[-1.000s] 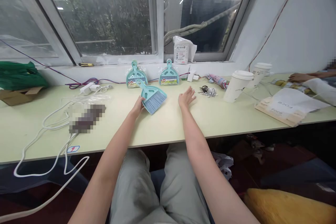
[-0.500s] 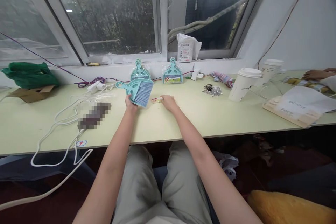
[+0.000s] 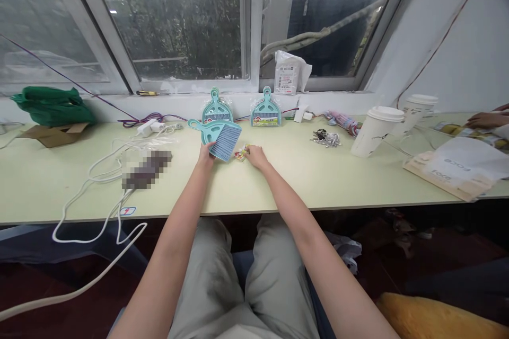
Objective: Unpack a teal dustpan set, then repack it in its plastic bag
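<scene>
left hand [image 3: 205, 154]: gripping the dustpan [image 3: 209, 132] by its lower edge, thumb over the front, other fingers mostly hidden behind. forearm comes up from bottom left, leaning right, wrist roughly in line with it.

dustpan is tilted, handle loop out to upper left, brush [image 3: 226, 142] seated in it with bristles facing lower right. it's mid table, in front of the left packed set [image 3: 217, 111] and overlapping its bottom in view.

right hand [image 3: 257, 157]: closed, fingertips pinching the right end of a small printed label [image 3: 240, 153]. back of hand up, fingers pointing left, wrist bent inward. forearm runs up from bottom right, leaning left, so the two arms converge. label sits between the hands, just right of the bristles. can't tell if it touches the table [image 3: 318, 185].

right packed set [image 3: 266, 111] leans upright on the wall behind the right hand. keys [image 3: 328, 139] lie to that hand's right, cup [image 3: 374, 132] further right. another person's hand [image 3: 487, 118] at far right edge.
</scene>
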Tool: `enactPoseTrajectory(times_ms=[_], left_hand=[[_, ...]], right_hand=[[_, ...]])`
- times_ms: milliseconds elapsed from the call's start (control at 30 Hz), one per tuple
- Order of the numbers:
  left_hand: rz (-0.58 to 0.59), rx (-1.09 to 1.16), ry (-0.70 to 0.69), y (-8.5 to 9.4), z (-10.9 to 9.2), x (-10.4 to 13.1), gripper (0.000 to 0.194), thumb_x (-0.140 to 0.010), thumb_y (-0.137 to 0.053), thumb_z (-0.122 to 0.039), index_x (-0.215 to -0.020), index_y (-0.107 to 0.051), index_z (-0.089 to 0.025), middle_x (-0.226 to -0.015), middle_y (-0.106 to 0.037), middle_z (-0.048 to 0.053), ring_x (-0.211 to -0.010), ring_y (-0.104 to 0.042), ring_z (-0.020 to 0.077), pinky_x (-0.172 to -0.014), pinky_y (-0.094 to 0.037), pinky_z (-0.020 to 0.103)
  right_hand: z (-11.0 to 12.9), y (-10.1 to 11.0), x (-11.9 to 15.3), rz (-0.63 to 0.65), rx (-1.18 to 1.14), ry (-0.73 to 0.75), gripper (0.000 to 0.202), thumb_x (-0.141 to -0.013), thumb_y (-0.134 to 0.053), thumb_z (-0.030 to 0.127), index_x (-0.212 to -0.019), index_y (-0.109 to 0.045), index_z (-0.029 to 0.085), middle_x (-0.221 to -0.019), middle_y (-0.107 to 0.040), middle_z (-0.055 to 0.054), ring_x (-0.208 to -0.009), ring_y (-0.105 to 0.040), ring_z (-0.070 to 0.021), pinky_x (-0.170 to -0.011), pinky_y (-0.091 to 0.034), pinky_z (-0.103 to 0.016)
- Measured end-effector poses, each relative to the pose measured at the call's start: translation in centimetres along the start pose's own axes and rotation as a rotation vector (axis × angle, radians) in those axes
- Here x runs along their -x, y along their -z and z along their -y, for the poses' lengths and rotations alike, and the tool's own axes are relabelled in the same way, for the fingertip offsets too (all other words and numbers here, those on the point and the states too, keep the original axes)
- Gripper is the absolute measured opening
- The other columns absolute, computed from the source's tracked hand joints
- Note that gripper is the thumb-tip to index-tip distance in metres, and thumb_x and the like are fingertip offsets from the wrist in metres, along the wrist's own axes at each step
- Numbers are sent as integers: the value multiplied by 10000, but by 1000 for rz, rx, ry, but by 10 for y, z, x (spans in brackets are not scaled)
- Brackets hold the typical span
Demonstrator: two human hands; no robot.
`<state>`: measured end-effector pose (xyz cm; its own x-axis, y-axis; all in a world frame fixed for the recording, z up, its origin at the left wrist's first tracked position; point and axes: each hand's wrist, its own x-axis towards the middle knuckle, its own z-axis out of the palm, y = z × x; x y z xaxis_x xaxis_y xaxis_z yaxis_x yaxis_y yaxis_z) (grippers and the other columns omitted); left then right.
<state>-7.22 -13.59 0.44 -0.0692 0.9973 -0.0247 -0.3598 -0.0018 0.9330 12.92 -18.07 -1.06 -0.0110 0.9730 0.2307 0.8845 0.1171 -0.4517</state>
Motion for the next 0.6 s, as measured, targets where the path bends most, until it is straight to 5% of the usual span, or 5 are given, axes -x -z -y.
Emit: enactPoseTrajectory(times_ms=[100,233,333,467,600], left_hand=[[8,-18,8,0,0,2,422,-706,-606,-170,-1113,-536,-257,-1022,-638,35,-880,-649,137,-776,-549,280],[14,17,48,-5,2,7,444,-710,-617,-137,-1134,-545,-246,-1006,-656,37,-874,-654,149,-762,-554,281],[51,43,123,-11,6,10,432,-707,-652,-141,-1124,-561,-207,-951,-676,43,-832,-664,157,-736,-556,279],[145,109,153,-16,9,12,368,-733,-705,-254,-1072,-597,-159,-913,-700,76,-818,-673,186,-713,-557,282],[200,91,78,-15,12,12,440,-666,-766,-248,-1061,-599,-150,-950,-700,89,-811,-674,195,-734,-554,311]], right_hand=[[-10,8,-3,-92,-109,-112,196,-837,-581,190,-1006,-679,210,-1096,-703,-75,-1073,-616,-190,-984,-404,-339],[-21,26,-8,-390,-402,-288,327,-908,-451,269,-1161,-624,155,-1160,-678,-114,-1060,-634,-175,-904,-463,-275],[-11,30,-10,-531,-598,-191,435,-942,-360,325,-1295,-530,137,-1260,-620,-128,-1127,-603,-174,-943,-454,-291],[20,12,-2,-301,-492,39,436,-917,-447,387,-1320,-520,238,-1429,-477,-73,-1346,-397,-215,-1107,-294,-437],[38,-6,13,-35,-202,26,496,-904,-461,476,-1374,-437,320,-1584,-148,-48,-1466,-14,-263,-1089,-37,-671]])
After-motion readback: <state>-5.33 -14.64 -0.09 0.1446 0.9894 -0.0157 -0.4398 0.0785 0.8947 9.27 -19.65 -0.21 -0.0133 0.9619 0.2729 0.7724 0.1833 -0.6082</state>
